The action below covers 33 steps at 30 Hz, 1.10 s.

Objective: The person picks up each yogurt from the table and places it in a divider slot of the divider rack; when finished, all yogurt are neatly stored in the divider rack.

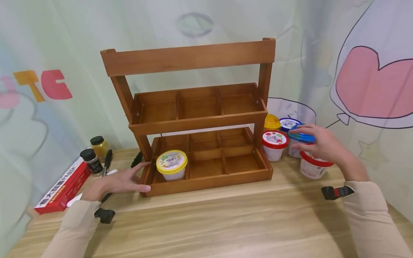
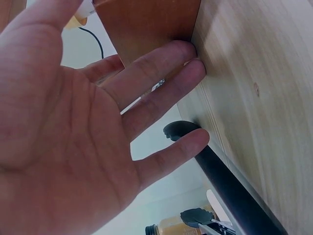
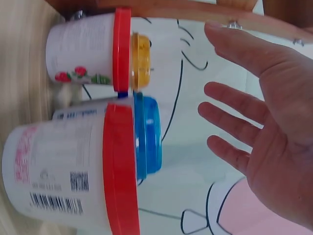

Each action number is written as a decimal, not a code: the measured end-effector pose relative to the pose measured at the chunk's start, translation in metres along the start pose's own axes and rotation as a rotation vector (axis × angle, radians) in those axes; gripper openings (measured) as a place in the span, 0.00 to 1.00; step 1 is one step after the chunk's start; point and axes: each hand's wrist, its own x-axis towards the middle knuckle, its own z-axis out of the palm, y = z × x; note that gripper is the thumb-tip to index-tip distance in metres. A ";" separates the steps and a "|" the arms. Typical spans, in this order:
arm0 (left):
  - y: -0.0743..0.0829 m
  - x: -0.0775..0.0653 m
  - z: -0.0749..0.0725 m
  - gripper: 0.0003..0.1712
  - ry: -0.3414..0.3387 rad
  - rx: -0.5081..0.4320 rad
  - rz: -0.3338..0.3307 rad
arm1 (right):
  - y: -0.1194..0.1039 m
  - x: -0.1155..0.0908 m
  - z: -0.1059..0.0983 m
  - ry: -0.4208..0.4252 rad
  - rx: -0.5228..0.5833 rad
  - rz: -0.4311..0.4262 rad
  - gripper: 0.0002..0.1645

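Observation:
My left hand (image 1: 124, 180) is at the left end of the wooden two-tier rack (image 1: 206, 183), thumb at its front corner. In the left wrist view its straight fingers lie against the rack's end panel (image 2: 146, 29). A yellow-lidded tub (image 1: 172, 165) sits in the rack's lower front left compartment. My right hand (image 1: 326, 143) hovers over the tubs right of the rack, fingers apart, holding nothing. Below it are a blue domed-lid cup (image 1: 294, 145) and a large red-lidded tub (image 3: 58, 171). A smaller red-lidded tub (image 1: 273, 152) stands against the rack's right end.
Behind these stand a yellow domed-lid cup (image 1: 272, 122) and a dark-blue-lidded tub (image 1: 289, 124). At the left are a red pasta box (image 1: 62, 188), two spice jars, one black-capped (image 1: 91, 163), and black-tipped tongs (image 1: 108, 161). A patterned curtain (image 1: 200, 21) hangs behind the table.

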 end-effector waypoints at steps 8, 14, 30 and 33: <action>-0.002 0.001 0.003 0.60 -0.009 -0.017 -0.008 | 0.021 -0.007 -0.006 -0.094 -0.021 0.110 0.32; 0.000 0.000 0.002 0.61 -0.011 -0.019 -0.022 | 0.037 -0.013 -0.009 -0.158 -0.002 0.164 0.41; 0.003 -0.004 0.000 0.60 -0.005 -0.019 -0.003 | 0.058 -0.018 0.001 -0.303 0.100 0.205 0.48; 0.003 -0.002 0.000 0.60 -0.005 -0.015 0.001 | 0.060 -0.019 0.000 -0.313 0.092 0.214 0.48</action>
